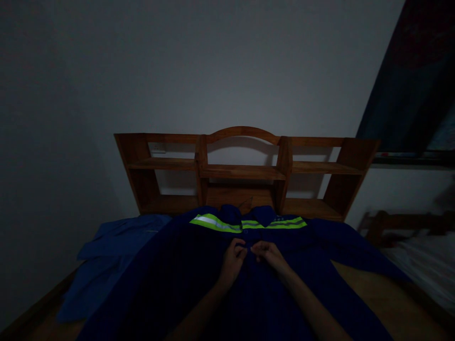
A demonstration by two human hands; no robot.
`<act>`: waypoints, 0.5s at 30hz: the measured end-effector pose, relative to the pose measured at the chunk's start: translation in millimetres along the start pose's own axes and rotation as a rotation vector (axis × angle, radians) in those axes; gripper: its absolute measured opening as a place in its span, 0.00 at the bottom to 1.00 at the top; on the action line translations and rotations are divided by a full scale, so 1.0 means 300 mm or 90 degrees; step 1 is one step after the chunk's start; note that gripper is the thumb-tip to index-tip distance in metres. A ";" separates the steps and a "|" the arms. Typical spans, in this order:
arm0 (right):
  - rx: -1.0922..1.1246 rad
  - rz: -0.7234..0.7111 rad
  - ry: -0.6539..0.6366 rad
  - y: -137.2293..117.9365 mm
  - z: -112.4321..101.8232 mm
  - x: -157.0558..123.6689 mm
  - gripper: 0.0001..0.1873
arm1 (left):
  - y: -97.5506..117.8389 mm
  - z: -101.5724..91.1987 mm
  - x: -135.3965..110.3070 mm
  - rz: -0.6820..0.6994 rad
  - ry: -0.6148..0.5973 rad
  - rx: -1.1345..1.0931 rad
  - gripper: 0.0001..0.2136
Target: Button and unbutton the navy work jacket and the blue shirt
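A dark blue work jacket (199,265) with yellow-green and silver reflective stripes lies spread out, its collar at the far end and its sleeves out to both sides. Over the front opening, just below the stripe, my left hand (233,258) pinches the jacket's edge with bent fingers. Close beside it, my right hand (268,253) is also closed in a pinch on the front of the jacket. Dim light hides what exactly sits between the fingertips. A round button or snap shows faintly above the hands.
Behind the jacket stands a wooden shelf unit (243,171) against a pale wall. A lighter blue garment (106,255) lies at the left. Bare wooden surface (377,289) shows under the right sleeve. White cloth (426,260) and a dark curtain (412,80) are at the right.
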State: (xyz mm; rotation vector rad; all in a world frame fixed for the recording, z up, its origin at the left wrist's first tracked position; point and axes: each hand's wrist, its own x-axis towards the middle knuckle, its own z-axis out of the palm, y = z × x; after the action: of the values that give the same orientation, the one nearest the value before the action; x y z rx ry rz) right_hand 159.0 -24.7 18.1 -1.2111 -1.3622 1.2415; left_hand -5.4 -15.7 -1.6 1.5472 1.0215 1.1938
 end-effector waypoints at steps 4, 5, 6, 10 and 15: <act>0.016 0.035 -0.001 -0.006 0.004 0.002 0.16 | -0.015 0.001 0.002 0.000 -0.016 0.001 0.14; 0.017 0.036 -0.002 -0.005 0.005 0.003 0.16 | -0.020 0.003 0.002 0.001 -0.017 0.001 0.14; 0.016 0.037 -0.002 -0.003 0.005 0.004 0.16 | -0.023 0.005 0.002 0.001 -0.015 0.003 0.15; 0.007 0.040 0.005 -0.003 0.005 0.004 0.16 | -0.014 0.008 -0.003 0.009 -0.001 0.022 0.15; 0.028 0.030 0.004 -0.018 0.012 -0.007 0.15 | 0.033 0.001 -0.019 0.034 -0.033 0.060 0.16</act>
State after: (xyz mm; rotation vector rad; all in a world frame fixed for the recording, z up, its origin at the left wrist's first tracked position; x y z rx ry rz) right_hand 155.2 -27.2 23.1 -1.2220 -1.3022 1.2919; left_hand -5.4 -23.7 6.6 1.6799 1.0203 1.1511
